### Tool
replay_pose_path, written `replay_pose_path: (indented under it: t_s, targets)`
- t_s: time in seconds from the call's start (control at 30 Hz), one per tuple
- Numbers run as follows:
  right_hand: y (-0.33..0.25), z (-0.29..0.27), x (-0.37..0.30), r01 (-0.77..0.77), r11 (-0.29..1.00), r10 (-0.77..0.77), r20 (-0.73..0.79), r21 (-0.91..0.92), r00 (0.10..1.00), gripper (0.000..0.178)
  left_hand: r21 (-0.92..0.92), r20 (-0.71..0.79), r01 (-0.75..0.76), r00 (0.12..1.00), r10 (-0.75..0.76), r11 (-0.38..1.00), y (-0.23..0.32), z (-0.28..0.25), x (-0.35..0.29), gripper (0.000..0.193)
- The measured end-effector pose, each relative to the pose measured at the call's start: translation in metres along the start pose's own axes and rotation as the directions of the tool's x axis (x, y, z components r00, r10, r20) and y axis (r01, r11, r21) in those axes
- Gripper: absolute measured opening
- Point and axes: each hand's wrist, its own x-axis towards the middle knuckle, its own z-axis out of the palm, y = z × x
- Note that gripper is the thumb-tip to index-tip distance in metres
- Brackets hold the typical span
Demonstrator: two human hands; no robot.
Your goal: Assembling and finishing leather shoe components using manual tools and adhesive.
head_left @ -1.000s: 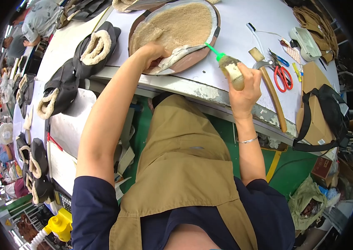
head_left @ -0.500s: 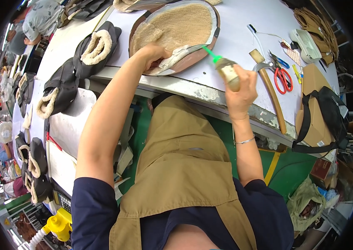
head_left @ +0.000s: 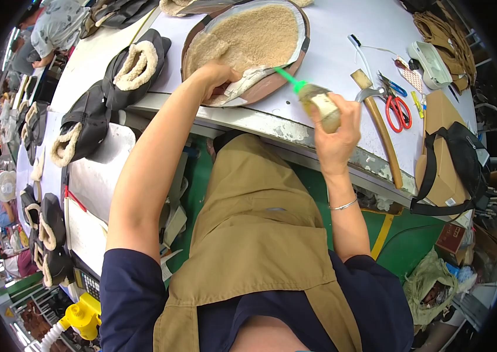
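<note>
Since a second ago your right hand has swung the glue bottle up and in, so its green nozzle now points at the near edge of the fleece-lined piece instead of hanging over the bench edge. Your left hand hasn't really budged, it's still planted on the lower left part of that piece.

Right hand fingers are wrapped fully around the bottle's body, a closed fist grip with the bottle tilted and the nozzle tip just touching or right at the folded grey edge of the lining; can't tell which. Left hand is pressed down on the fleece with fingers curled under at the edge where the lining peels away from the brown backing, so it's more pinning than gripping, and you can't see the fingertips clearly.

That fleece piece lies flat on the white workbench, straight in front of you, near its front edge. To its right there's a hammer with a wooden handle lying across the bench, and red-handled scissors just beside the hammer head. Left of the piece, dark boot uppers with cream fleece trim are stacked along the bench. A brown cardboard box with a black strap sits at the far right.
</note>
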Motion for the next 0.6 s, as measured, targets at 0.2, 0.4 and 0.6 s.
replay_pose_path:
  t_s: [0.2,0.4,0.6]
  targets:
    - [-0.02,0.021,-0.002,-0.156,0.984,0.14,0.165,0.091,0.976,0.037,-0.025,-0.034,-0.072,0.997,0.071,0.997,-0.002,0.006,-0.002,0.016]
    - [-0.031,0.018,0.0,-0.181,0.965,0.131,0.25,0.188,0.959,0.034,-0.128,-0.037,-0.073,0.997,0.069,0.989,-0.009,0.004,-0.002,0.015]
    - [-0.025,0.018,0.004,-0.24,0.947,0.168,0.308,0.212,0.936,0.032,-0.046,-0.003,-0.012,1.0,0.012,0.999,-0.001,0.007,-0.014,0.015]
